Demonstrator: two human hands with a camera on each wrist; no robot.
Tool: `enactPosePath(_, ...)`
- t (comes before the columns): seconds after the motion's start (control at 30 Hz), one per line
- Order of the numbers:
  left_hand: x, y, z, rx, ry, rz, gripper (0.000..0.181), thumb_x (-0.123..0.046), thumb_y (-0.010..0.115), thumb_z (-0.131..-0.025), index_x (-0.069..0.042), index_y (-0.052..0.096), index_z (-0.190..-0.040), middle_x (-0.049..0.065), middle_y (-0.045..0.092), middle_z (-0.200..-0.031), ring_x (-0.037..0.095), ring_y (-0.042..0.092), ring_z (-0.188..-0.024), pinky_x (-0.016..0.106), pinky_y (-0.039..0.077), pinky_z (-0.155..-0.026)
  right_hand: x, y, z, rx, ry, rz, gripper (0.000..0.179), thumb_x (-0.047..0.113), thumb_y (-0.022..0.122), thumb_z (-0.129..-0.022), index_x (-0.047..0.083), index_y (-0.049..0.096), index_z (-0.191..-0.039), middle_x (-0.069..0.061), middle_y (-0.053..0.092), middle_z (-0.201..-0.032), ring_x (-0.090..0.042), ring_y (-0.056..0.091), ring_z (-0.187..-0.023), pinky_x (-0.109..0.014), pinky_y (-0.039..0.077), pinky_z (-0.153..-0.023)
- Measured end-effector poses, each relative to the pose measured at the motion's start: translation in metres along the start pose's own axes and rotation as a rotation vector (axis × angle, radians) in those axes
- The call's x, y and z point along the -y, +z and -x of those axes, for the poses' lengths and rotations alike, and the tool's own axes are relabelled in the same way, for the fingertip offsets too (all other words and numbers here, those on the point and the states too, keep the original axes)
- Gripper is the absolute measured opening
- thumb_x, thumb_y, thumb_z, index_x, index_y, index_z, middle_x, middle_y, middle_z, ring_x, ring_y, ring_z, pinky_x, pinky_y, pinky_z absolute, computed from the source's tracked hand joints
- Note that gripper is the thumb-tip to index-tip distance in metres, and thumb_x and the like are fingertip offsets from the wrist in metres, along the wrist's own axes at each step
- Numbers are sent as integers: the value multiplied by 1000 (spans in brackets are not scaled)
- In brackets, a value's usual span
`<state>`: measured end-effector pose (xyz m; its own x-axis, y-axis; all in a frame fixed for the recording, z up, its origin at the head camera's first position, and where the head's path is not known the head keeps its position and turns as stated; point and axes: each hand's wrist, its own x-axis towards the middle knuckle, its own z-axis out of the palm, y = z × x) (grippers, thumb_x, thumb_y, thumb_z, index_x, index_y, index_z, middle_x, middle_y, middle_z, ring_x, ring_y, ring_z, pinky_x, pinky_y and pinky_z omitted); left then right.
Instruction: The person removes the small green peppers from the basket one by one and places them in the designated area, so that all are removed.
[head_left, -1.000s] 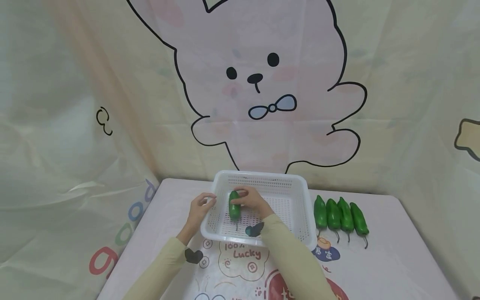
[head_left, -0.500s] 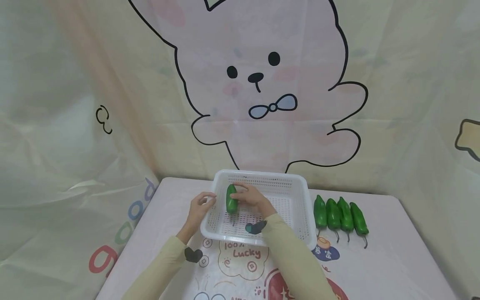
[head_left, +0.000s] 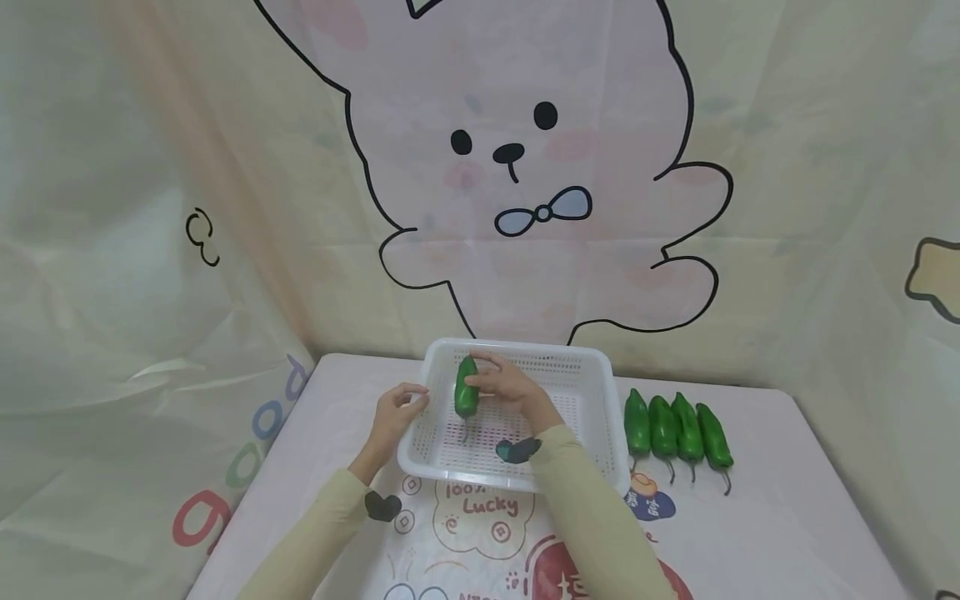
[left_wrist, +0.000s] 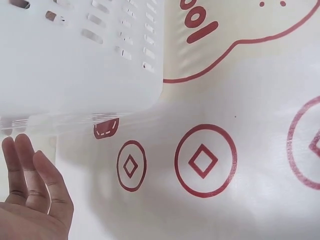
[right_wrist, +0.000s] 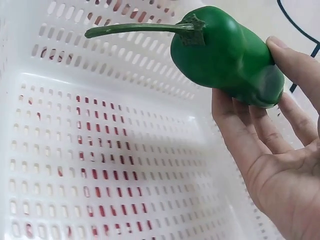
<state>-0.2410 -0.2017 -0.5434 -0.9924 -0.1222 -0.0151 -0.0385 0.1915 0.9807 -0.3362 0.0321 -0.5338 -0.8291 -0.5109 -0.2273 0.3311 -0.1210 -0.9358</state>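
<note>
My right hand (head_left: pixel 516 390) holds a green pepper (head_left: pixel 466 393) inside the white plastic basket (head_left: pixel 611 392). In the right wrist view, thumb and fingers grip the pepper (right_wrist: pixel 227 55) by its stemless end, and its long stem points left. It hangs above the perforated basket floor (right_wrist: pixel 115 165). At the basket's left rim is my left hand (head_left: pixel 392 419), its fingers lightly bent. The left wrist view has those fingers (left_wrist: pixel 35 185) raised just under the basket's edge (left_wrist: pixel 75 117); whether they touch it I cannot tell.
Several green peppers (head_left: pixel 663 427) lie in a row on the table right of the basket, stems toward me. A printed cloth (head_left: pixel 787 517) covers the table. Behind it hangs a backdrop with a cartoon bear (head_left: pixel 517 275).
My right hand has carried the pepper a little farther toward the back of the basket, shifting slightly left and then right. The left hand has stayed almost still at the rim.
</note>
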Motion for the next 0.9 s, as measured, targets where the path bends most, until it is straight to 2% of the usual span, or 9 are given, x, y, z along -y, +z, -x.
enactPosePath(0.3,-3,1,0,1,-8,12,22,-15,68,-98,-1,67,-116,21,63,-115,38,68,-96,43,63,-76,24,-1,9,18,-52,-52,73,-8,69,-91,14,40,-155,-23,57,-137,-37,60,-118,-61,44,-105)
enactPosePath(0.47,-3,1,0,-5,-18,12,20,-14,68,-98,-2,67,-115,21,63,-112,36,69,-93,42,63,-75,33,-1,16,4,-72,-26,74,-5,70,-92,11,38,-156,-22,60,-132,-34,62,-114,-60,46,-103)
enactPosePath(0.7,-2,1,0,-2,-38,1,24,-16,68,-98,-1,66,-117,21,63,-113,35,69,-94,41,63,-75,42,-1,26,-56,-101,-35,66,-4,71,-91,13,47,-151,-22,61,-129,-36,61,-115,-58,49,-101)
enactPosePath(0.9,-4,2,2,-11,-44,-18,22,-17,68,-98,-4,66,-116,20,63,-116,33,69,-94,40,63,-75,48,-3,32,-97,-120,-30,62,-4,70,-92,12,49,-149,-22,63,-125,-39,62,-114,-56,52,-97)
